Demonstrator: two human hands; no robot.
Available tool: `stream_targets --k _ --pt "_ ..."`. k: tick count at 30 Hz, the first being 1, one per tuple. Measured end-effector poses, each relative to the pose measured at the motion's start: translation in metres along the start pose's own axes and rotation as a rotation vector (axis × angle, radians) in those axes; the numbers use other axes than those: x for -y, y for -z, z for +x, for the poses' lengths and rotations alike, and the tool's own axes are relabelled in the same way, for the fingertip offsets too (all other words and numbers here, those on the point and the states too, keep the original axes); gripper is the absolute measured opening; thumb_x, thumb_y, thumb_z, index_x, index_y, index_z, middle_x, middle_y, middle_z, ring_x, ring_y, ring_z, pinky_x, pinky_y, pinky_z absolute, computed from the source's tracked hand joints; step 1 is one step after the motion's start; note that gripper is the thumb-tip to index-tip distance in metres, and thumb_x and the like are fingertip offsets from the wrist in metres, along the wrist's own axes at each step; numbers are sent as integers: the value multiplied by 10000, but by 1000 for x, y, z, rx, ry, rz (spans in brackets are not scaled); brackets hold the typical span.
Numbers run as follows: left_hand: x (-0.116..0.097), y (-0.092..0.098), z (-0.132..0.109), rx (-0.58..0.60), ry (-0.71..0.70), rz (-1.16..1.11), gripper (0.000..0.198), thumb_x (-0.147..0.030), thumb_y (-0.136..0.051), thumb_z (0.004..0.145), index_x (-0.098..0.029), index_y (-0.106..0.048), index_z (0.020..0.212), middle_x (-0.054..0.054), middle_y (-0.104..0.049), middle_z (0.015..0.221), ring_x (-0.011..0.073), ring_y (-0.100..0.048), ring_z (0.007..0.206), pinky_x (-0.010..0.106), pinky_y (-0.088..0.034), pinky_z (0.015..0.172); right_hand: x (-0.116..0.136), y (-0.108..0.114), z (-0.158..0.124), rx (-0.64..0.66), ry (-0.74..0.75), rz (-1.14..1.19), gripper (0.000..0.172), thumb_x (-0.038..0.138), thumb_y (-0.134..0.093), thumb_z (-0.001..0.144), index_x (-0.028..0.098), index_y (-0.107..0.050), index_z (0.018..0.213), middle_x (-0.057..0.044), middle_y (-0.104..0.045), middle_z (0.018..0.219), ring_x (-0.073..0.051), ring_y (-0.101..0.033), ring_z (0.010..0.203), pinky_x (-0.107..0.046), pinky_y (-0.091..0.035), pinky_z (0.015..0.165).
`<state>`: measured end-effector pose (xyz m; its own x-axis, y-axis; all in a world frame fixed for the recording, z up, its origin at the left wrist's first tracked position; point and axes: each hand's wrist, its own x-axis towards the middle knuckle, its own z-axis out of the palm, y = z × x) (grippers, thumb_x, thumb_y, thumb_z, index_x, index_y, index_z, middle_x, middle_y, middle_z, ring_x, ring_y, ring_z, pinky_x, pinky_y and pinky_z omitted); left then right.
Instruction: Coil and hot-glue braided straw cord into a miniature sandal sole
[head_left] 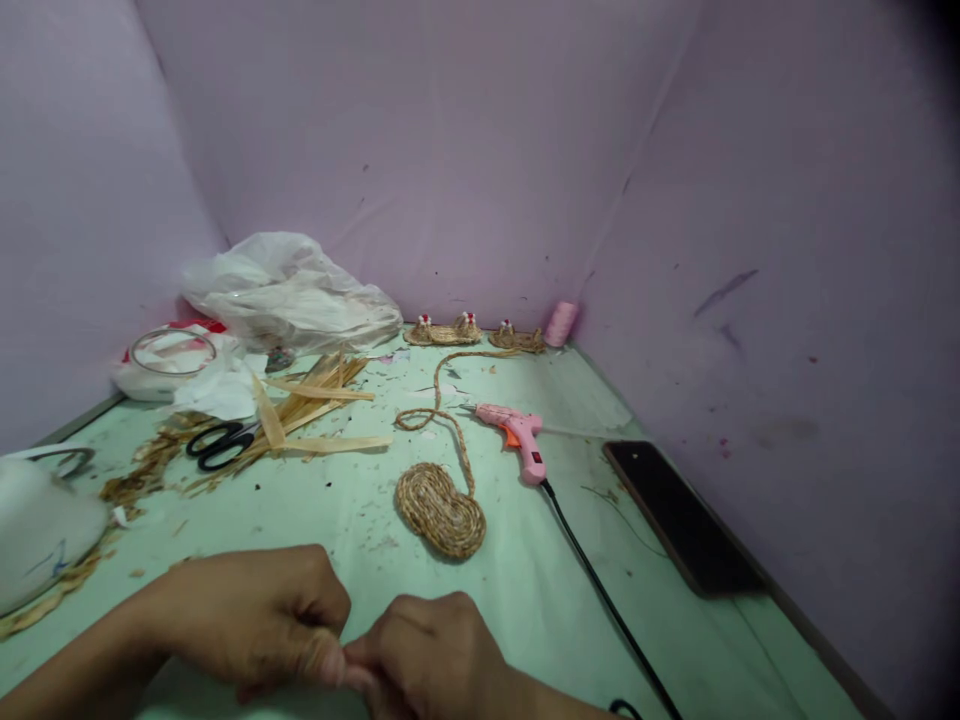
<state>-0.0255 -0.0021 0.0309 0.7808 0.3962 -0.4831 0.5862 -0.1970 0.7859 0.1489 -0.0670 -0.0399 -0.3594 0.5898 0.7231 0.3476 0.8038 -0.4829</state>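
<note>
Coiled bean-shaped mat of tan braided straw (441,510), apart from both hands, at 12 o'clock from them on the pale green table (510,600).
From the head camera I see my left hand (255,615) and right hand (435,655) meeting at the frame's 6 o'clock, fingers curled in and tips pinched against each other; whether anything sits in that pinch I cannot tell. The mat's loose braid tail runs off toward 12 o'clock. A pink glue gun (517,435) lies at the mat's 2 o'clock, its black cable (600,590) trailing to 5 o'clock. A black phone (682,515) lies flat at 3 o'clock by the wall. Black-handled scissors (221,443) rest at 10 o'clock among flat dry straw strips (315,400), with a crumpled clear plastic bag (289,290) behind them.
</note>
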Motion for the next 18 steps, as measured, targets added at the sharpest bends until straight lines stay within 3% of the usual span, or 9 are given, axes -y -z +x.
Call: stream_targets --k 3,6,11,15,18 --pt "2 0 4 146 88 -17 443 -594 -523 735 -183 -447 589 -51 -387 445 78 -333 379 194 -205 345 5 3 6 -108 -21 121 264 304 -451 864 169 -615 707 2 -613 513 -70 -513 409 -140 -388 397" --pt "4 0 7 170 94 -33 450 -617 -527 729 -175 -495 648 -48 -408 472 78 -357 389 190 -225 360 10 11 12 -180 -4 138 215 282 -496 829 168 -592 674 11 -592 492 -65 -484 396 -140 -353 377" --pt "12 -2 13 29 52 -126 450 -615 -545 722 -166 -537 683 -49 -413 506 81 -376 423 189 -247 382 8 15 12 -70 -151 70 108 185 -522 751 170 -553 649 18 -545 517 -70 -442 417 -177 -336 405" --pt "10 -7 19 40 67 -243 355 -455 -740 566 -160 -553 630 -54 -474 523 74 -390 467 182 -279 421 7 10 11 -30 -60 211 72 180 -477 676 196 -458 608 35 -481 529 -71 -411 443 -177 -322 412" --pt "6 -8 23 -79 60 -337 346 -397 -772 492 -153 -563 622 -55 -512 502 75 -417 466 187 -318 444 12 16 19 -15 -254 380 110 174 -473 666 207 -404 587 66 -397 510 -58 -359 433 -164 -297 406"
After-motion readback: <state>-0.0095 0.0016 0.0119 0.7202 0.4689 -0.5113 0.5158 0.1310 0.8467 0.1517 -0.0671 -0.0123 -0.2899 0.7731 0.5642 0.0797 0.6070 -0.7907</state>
